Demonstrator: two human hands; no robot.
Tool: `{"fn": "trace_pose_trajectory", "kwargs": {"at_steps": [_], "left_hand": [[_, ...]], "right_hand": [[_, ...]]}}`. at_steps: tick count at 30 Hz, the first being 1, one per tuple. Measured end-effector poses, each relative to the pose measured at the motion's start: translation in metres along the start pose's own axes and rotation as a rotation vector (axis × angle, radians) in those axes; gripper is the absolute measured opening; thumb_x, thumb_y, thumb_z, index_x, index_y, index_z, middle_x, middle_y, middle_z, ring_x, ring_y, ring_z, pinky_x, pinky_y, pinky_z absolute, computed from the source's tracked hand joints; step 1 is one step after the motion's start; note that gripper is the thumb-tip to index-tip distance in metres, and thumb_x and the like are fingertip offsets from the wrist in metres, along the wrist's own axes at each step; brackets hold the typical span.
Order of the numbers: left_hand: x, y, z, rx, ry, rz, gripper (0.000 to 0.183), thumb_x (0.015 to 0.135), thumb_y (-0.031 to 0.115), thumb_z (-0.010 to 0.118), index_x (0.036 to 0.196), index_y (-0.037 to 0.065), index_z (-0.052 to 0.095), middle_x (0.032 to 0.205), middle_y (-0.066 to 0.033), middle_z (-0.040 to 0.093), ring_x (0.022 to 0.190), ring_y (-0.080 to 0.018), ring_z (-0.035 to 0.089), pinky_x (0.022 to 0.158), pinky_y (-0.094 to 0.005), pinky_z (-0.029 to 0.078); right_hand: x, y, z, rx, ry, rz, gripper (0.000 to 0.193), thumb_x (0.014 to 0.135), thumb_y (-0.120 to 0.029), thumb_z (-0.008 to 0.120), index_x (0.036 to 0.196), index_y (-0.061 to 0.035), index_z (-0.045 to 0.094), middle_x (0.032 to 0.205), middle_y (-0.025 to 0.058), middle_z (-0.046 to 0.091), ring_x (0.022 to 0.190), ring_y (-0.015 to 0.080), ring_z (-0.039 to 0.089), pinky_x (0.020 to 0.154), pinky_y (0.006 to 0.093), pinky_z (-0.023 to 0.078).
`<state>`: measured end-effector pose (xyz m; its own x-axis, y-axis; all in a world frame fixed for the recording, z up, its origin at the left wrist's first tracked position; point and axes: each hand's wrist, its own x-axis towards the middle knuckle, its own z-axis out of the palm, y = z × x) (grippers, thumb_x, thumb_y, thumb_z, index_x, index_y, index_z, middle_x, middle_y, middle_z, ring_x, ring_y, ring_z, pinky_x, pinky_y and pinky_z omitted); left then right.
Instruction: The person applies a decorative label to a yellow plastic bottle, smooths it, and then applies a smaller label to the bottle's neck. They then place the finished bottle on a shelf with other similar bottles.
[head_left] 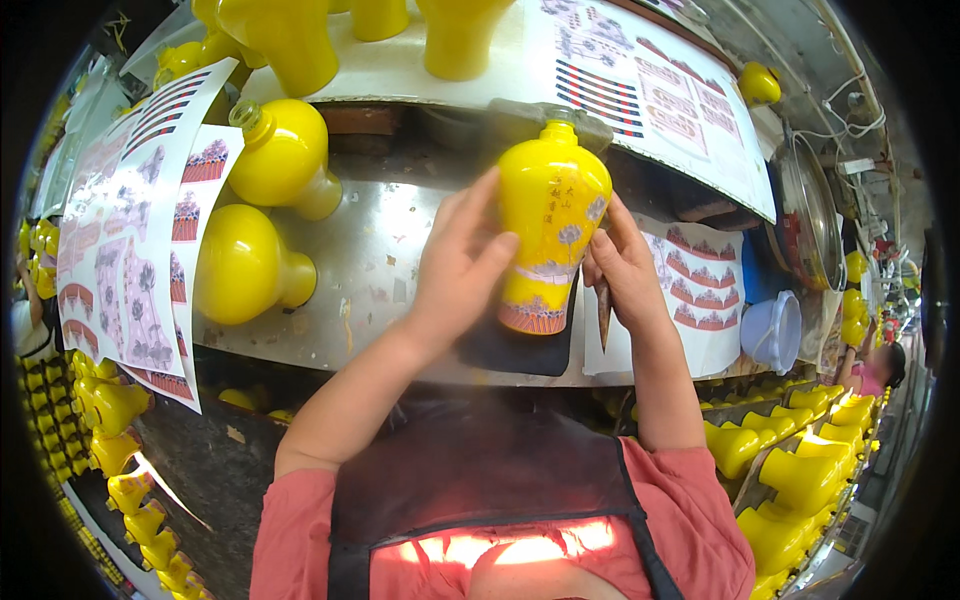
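Between my hands a glossy yellow ceramic bottle [540,215] stands upright over the work table, with purple lotus decals, gold writing and a red-and-purple patterned band round its base. My left hand [460,255] clasps its left side, thumb across the front. On the other side my right hand [628,265] steadies the bottle with its fingers. A thin, brown, pointed tool [604,305] is tucked in that same hand, tip downward; its exact kind cannot be made out. Beneath the bottle lies a dark cloth or pad [520,353], partly hidden.
Two undecorated yellow bottles [255,265] lie on the metal table [375,225] at left, beside hanging decal sheets [125,240]. More decal sheets [705,290] and a pale bucket [771,330] are at right. Yellow bottles [465,40] stand on a raised white shelf; rows of others fill both sides.
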<state>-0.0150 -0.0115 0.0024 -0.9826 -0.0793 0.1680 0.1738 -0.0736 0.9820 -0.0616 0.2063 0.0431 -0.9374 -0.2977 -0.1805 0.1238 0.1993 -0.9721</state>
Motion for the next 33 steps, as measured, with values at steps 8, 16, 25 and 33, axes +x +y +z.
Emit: {"fn": "trace_pose_trajectory", "kwargs": {"at_steps": [8, 16, 25, 33], "left_hand": [[-0.007, 0.001, -0.006, -0.029, -0.022, -0.082, 0.061, 0.098, 0.003, 0.056, 0.156, 0.004, 0.039, 0.149, -0.0150, 0.049, 0.133, -0.0236, 0.051, 0.107, -0.0340, 0.044], [-0.011, 0.013, 0.003, -0.110, -0.053, -0.168, 0.068, 0.098, 0.005, 0.054, 0.161, 0.002, 0.026, 0.155, -0.0157, 0.044, 0.133, -0.0193, 0.050, 0.110, -0.0348, 0.042], [-0.008, 0.016, 0.009, -0.098, -0.033, -0.112, 0.079, 0.091, 0.005, 0.065, 0.157, 0.005, 0.022, 0.154, -0.0162, 0.036, 0.131, -0.0267, 0.050, 0.107, -0.0403, 0.049], [-0.005, 0.019, 0.016, -0.064, 0.026, -0.139, 0.088, 0.084, 0.005, 0.075, 0.155, 0.008, 0.022, 0.150, -0.0173, 0.035, 0.131, -0.0298, 0.050, 0.102, -0.0430, 0.054]], "right_hand": [[0.002, 0.007, -0.002, 0.060, -0.044, -0.011, 0.064, 0.105, -0.027, 0.055, 0.161, -0.0079, 0.031, 0.075, 0.0000, 0.055, 0.060, 0.0057, 0.051, 0.055, 0.0199, 0.042], [-0.011, 0.002, -0.007, -0.024, -0.046, 0.010, 0.072, 0.092, -0.008, 0.055, 0.161, -0.0178, 0.035, 0.083, 0.0043, 0.058, 0.066, 0.0096, 0.058, 0.063, 0.0246, 0.050], [-0.012, 0.011, 0.004, 0.006, -0.051, -0.106, 0.074, 0.098, -0.017, 0.062, 0.163, -0.0097, 0.026, 0.119, 0.0113, 0.063, 0.083, 0.0090, 0.061, 0.079, 0.0249, 0.051], [-0.009, 0.013, 0.015, 0.121, -0.012, -0.153, 0.082, 0.095, -0.013, 0.069, 0.162, -0.0061, 0.023, 0.144, 0.0141, 0.054, 0.092, 0.0090, 0.063, 0.085, 0.0260, 0.052]]}}
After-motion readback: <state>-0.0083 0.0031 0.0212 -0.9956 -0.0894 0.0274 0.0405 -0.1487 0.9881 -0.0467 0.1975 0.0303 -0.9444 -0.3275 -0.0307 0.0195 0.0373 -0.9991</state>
